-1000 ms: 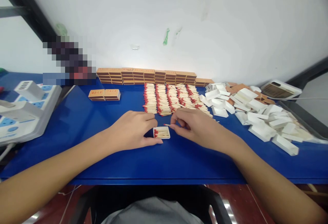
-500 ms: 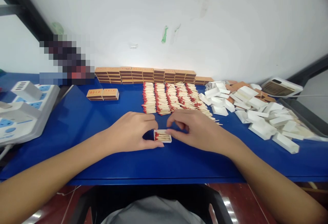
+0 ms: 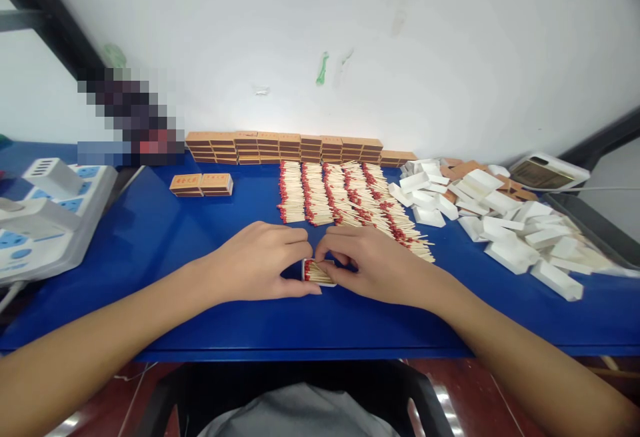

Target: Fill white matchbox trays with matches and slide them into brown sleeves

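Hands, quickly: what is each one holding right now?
Left hand: closed on the left end of the tray of matches on the blue table.
Right hand: closed on the tray's right end.

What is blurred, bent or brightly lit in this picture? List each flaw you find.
Head view: a pixelated block hides something by the wall at left; the wide lens slightly bows the blue table; a bright patch glows above the stacked matchboxes; left hand and right hand, closed round the match tray, are sharp.

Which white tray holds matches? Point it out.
The tray between the left hand and right hand, red-tipped matches inside; the other trays lie heaped at the right.
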A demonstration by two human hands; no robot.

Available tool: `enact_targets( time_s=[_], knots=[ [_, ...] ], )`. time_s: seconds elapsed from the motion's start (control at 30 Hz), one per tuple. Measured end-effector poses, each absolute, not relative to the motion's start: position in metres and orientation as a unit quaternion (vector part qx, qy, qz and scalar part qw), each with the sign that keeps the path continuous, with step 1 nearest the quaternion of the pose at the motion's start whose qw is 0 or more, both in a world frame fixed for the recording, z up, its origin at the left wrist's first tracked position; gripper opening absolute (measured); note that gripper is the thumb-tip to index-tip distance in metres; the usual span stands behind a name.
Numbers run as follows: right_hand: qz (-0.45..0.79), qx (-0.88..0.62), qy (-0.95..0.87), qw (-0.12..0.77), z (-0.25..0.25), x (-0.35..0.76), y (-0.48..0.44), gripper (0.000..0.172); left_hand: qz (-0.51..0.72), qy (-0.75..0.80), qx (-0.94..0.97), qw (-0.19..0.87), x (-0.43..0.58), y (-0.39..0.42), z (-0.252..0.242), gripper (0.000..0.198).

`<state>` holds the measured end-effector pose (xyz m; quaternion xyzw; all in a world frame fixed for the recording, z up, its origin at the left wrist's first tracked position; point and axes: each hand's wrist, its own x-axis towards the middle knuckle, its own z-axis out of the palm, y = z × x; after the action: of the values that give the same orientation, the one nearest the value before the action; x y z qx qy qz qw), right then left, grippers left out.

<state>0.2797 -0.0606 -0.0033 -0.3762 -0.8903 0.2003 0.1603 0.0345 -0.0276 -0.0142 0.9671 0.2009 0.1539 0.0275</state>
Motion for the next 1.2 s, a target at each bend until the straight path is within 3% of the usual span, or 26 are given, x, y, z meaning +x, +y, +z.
enact_targets(
  time_s=[0.27,0.67,0.83,0.97,1.2],
  knots=[
    [0.247,-0.351,-0.89,0.156,-0.001,0.281,-0.06,0.008,0.149,0.205,0.967,0.034,0.034,-0.026,-0.015,0.044],
    [0.157,-0.379,-0.897,0.166,-0.008,0.28,-0.059,0.017,0.159,0.205,0.966,0.017,0.034,-0.026,-0.017,0.045],
    [0.087,-0.428,-0.874,0.213,0.003,0.307,-0.049,0.022,0.179,0.218,0.959,-0.012,0.031,-0.021,-0.017,0.044],
    [0.087,-0.487,-0.858,0.141,0.011,0.33,-0.038,0.017,0.213,0.226,0.949,-0.057,0.027,-0.016,-0.017,0.044],
    [0.155,-0.513,-0.843,0.055,0.005,0.329,-0.032,0.01,0.155,0.252,0.955,-0.011,0.028,-0.016,-0.018,0.041]
  ],
)
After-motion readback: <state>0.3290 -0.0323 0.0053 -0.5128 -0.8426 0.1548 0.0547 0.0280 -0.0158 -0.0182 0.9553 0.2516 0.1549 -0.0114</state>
